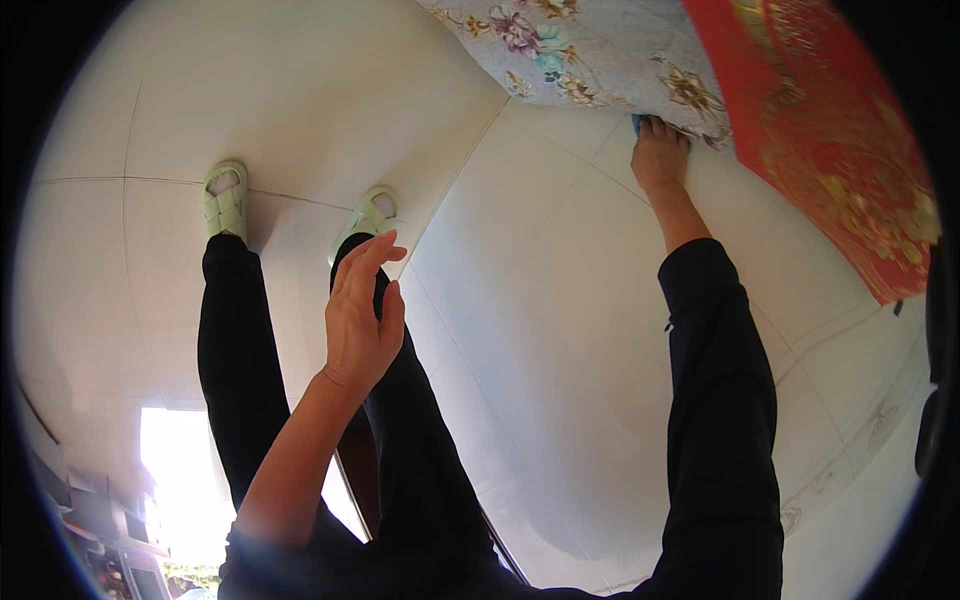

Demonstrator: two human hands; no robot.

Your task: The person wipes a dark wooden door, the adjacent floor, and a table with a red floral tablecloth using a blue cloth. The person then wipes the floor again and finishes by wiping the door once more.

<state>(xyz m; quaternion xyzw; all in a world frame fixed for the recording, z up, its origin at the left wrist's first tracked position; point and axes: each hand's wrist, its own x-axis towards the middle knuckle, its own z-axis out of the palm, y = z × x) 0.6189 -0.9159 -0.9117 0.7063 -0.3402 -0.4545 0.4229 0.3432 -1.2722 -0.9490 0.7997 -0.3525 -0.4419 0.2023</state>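
My right hand [661,161] reaches far out and presses flat against the white wall tiles [555,300]. A small blue cloth [638,124] sticks out from beneath its fingers; most of it is hidden by the hand. Just beyond the fingertips hangs a pale grey fabric cover [600,67] with a floral pattern. My left hand [361,315] is held in the air over my right leg, holding nothing, its thumb apart from slightly bent fingers.
A red fabric with gold patterning [817,150] hangs at the upper right. Pale floor tiles [165,285] lie under my light green slippers [225,199]. Bright light [184,472] enters at the lower left. A dark object [930,427] stands at the right rim.
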